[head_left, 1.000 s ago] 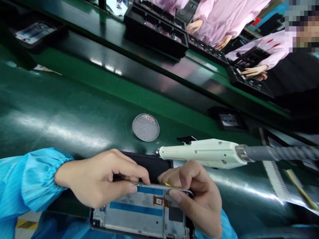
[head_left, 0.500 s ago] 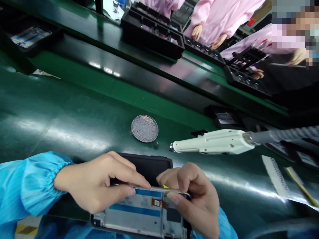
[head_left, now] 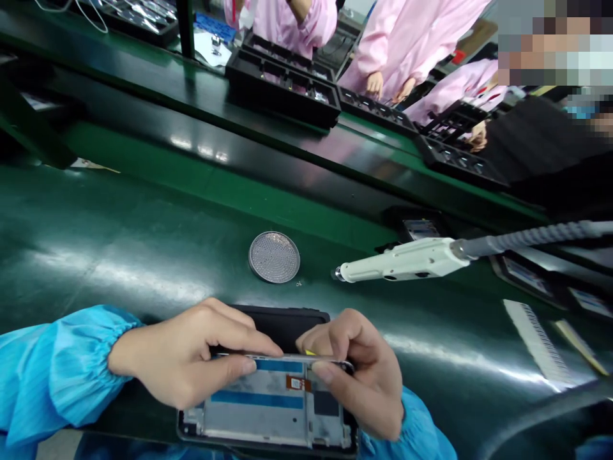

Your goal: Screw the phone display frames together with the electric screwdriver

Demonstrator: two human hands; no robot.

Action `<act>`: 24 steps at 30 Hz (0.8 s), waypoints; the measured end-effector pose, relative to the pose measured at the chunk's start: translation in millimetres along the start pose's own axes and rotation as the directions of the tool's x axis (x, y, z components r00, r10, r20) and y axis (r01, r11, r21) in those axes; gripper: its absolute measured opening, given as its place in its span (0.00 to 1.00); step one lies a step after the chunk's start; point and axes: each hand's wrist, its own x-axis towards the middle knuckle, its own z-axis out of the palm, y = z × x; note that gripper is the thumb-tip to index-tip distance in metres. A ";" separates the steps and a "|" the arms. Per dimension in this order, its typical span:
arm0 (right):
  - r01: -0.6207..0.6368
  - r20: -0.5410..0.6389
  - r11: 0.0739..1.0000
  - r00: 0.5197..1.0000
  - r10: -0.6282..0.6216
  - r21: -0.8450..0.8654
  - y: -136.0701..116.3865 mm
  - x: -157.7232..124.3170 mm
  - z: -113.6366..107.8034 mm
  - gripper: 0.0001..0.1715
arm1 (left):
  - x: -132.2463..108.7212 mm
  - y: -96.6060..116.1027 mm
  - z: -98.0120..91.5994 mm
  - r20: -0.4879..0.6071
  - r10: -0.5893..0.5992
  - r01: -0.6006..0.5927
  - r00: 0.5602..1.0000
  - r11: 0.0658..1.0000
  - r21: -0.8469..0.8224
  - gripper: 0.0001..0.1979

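My left hand (head_left: 189, 358) pinches the upper long edge of an opened phone frame (head_left: 253, 418) between thumb and fingers. On the right part of that same edge, my right hand (head_left: 366, 377) is closed too, thumb in front and fingers behind. The frame is tilted, its metal inner side facing me, with blue strips (head_left: 261, 400) and an orange flex cable (head_left: 299, 383) on it. A bit of yellow (head_left: 310, 352) shows beside my right fingers. Behind the frame lies a black tray (head_left: 287, 322), partly hidden by my hands.
Ahead on the green bench sits a round dish (head_left: 274, 257) of tiny parts, with a few loose bits (head_left: 299, 283) beside it. A pale electric screwdriver (head_left: 402, 262) on a hose is to the right, near a white toothed strip (head_left: 536, 342). Across the line, people in pink work at black trays (head_left: 282, 86).
The view has shifted slightly. The screwdriver has swung a little away from the dish. Both my hands keep their hold on the phone frame, with hardly any movement.
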 end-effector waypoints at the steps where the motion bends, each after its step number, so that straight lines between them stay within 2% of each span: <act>1: -0.003 -0.005 1.000 1.000 0.003 0.002 0.1 0.3 -0.8 0.10 | 0.0 0.4 -0.2 -0.003 0.002 -0.002 1.000 1.000 0.008 0.16; 8: -0.064 -0.020 0.998 0.998 0.064 -0.005 -1.7 -8.9 5.5 0.11 | 0.3 -3.1 -2.0 0.023 0.057 -0.056 0.998 0.998 -0.036 0.15; 15: -0.047 -0.022 0.998 0.999 0.048 0.050 -1.3 -6.2 7.0 0.11 | -2.8 -2.5 -0.4 0.008 0.022 -0.022 1.000 1.000 -0.002 0.15; 24: -0.033 -0.029 0.996 0.999 0.030 -0.087 -0.3 -13.6 8.3 0.11 | -3.3 -5.5 -1.7 0.043 0.065 -0.062 0.997 0.997 -0.055 0.16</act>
